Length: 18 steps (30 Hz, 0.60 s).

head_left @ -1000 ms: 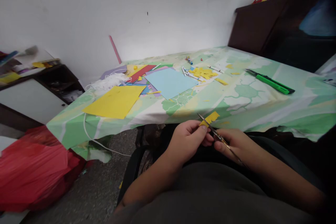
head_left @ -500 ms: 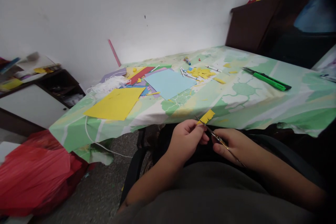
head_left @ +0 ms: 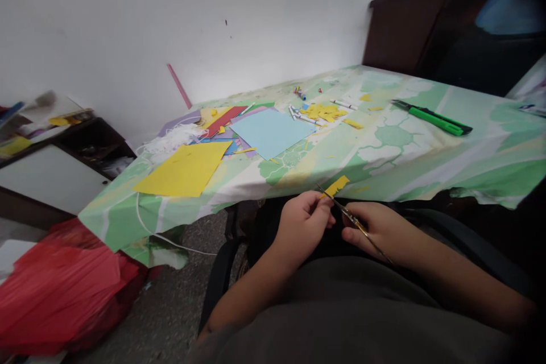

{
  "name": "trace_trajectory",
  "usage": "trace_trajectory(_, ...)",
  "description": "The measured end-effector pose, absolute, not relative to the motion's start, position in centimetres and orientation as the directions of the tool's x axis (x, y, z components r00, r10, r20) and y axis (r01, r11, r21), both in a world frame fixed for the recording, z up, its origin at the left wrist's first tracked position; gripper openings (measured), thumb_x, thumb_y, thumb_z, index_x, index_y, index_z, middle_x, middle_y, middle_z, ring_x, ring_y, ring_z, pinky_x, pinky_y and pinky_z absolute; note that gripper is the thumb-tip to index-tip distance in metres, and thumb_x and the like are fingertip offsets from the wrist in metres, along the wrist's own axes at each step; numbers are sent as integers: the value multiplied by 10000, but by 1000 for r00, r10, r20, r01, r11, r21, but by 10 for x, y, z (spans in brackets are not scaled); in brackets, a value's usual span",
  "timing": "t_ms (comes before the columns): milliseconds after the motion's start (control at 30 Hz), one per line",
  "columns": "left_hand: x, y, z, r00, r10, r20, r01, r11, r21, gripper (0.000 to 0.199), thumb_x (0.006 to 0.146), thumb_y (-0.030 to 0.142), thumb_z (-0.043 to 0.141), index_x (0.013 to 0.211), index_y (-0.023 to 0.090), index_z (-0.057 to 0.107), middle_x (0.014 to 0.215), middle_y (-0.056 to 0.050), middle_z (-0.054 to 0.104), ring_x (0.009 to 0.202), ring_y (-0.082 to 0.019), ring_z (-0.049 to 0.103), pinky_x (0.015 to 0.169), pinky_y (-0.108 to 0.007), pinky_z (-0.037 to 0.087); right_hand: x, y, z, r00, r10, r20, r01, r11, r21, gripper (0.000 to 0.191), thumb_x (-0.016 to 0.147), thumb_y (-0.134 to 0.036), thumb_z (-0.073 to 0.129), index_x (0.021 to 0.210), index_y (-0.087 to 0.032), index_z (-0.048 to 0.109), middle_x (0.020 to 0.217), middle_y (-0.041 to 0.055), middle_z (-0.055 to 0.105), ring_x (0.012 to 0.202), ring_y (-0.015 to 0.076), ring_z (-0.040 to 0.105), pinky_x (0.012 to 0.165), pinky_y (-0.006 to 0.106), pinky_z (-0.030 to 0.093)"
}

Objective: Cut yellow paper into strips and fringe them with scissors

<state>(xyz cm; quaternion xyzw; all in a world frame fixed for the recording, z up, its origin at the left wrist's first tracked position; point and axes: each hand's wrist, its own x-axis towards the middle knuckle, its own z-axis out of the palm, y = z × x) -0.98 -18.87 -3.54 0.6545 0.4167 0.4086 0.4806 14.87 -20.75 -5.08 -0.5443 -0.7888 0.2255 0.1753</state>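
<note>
Between the thumb and fingers of my left hand [head_left: 303, 222] is a small yellow paper strip [head_left: 338, 185] with a jagged lower edge. My right hand [head_left: 377, 227] is closed around a pair of scissors [head_left: 355, 220] with gold-coloured handles. The scissor blades lie across the strip, right by my left fingertips. Both hands are over my lap, just off the table's front edge. My right fingers partly hide the scissor handles.
On the patterned tablecloth [head_left: 294, 173] lie a yellow sheet [head_left: 185, 170], a light blue sheet [head_left: 273, 132], yellow scraps [head_left: 324, 114], several markers and a green box cutter [head_left: 435, 118]. White string [head_left: 179, 137] is heaped at left. A red bag [head_left: 68, 296] sits on the floor.
The camera view has shifted slightly, so the table's things appear a little further left. Both hands keep their holds on the strip and scissors, with hardly any movement.
</note>
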Motion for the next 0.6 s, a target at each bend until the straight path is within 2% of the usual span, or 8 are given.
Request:
trace_trajectory(267,-10,-189,-37,340,932,130,205,-208,956,260,753,328,432,560,158,469,464,38,456,449,-63,407,479,-198,326,149,-207,-53,-346,937,45,776,313,-548,379,716,-538,395,615,-176,447,549,-5,456,501,107,374,467,234,256)
trace_trajectory(600,-10,-189,-36,334,940,66,118,-111,987,203,734,324,463,635,152,509,454,46,445,429,-58,399,455,-191,315,148,-206,-55,-340,938,68,772,319,-550,405,716,-552,376,587,-173,435,527,-8,436,493,102,358,449,230,242)
